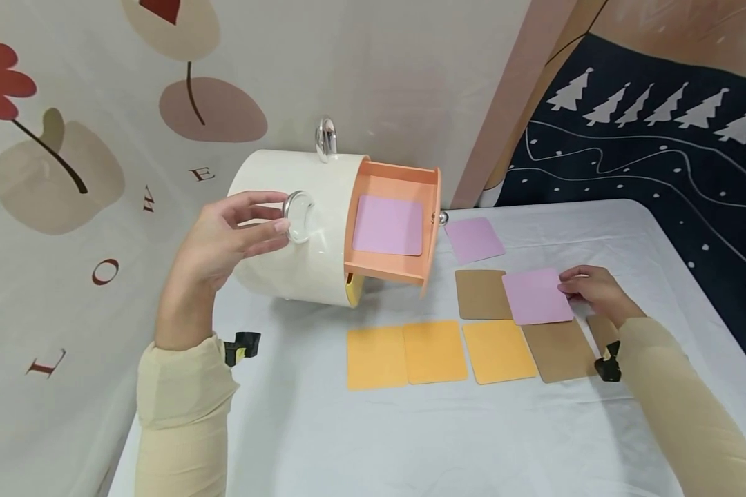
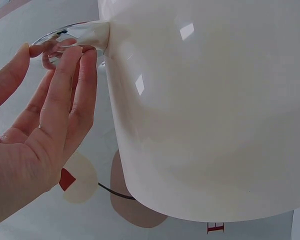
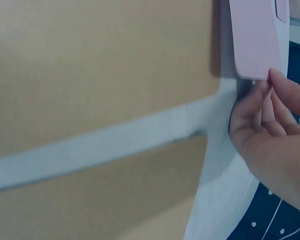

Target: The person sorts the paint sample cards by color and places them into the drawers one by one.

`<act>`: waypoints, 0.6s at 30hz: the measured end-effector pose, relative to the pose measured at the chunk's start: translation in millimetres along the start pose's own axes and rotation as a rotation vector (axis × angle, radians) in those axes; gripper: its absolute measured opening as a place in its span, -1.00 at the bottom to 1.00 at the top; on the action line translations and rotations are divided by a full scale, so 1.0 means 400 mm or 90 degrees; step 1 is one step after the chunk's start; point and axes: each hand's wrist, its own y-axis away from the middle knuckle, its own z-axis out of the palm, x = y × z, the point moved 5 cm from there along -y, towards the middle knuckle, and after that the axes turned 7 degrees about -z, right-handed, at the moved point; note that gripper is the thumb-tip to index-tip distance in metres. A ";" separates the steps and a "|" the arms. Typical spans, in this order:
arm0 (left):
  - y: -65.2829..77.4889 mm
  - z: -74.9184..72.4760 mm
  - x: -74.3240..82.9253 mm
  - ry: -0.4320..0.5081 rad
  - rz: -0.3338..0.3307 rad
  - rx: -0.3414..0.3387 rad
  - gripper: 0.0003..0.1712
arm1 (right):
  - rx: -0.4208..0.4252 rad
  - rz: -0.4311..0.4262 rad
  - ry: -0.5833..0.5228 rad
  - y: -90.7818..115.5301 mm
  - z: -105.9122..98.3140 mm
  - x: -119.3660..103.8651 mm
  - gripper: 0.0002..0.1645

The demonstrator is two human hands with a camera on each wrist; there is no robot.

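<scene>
Left hand (image 1: 220, 238): thumb and fingertips nearly together, pinching silver ring (image 2: 85, 33) on cream drum (image 1: 286, 276).
Right hand (image 1: 597, 293): thumb and finger pinched on right edge of pink card (image 1: 534, 297).
Held card: overlaps brown cards (image 1: 481, 297) in head view.
Orange drawer (image 1: 387, 267): extended from drum, another pink card inside.
Tabletop (image 1: 410, 442): three yellow cards (image 1: 376, 359) in front.

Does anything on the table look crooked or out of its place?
One pink card by the silver knob lies at an angle, apart from the neater row of orange cards. No spill or damage shows.
</scene>
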 end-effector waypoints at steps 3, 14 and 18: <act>-0.001 0.001 0.000 0.002 0.001 -0.001 -0.63 | -0.014 -0.016 -0.022 0.001 -0.015 -0.003 -0.52; -0.001 0.000 -0.001 -0.010 -0.010 0.003 -0.62 | 0.009 -0.143 -0.177 0.002 -0.152 -0.086 -0.70; 0.000 0.000 -0.001 -0.011 -0.011 0.003 -0.62 | 0.039 -0.187 -0.209 0.022 -0.179 -0.181 -0.80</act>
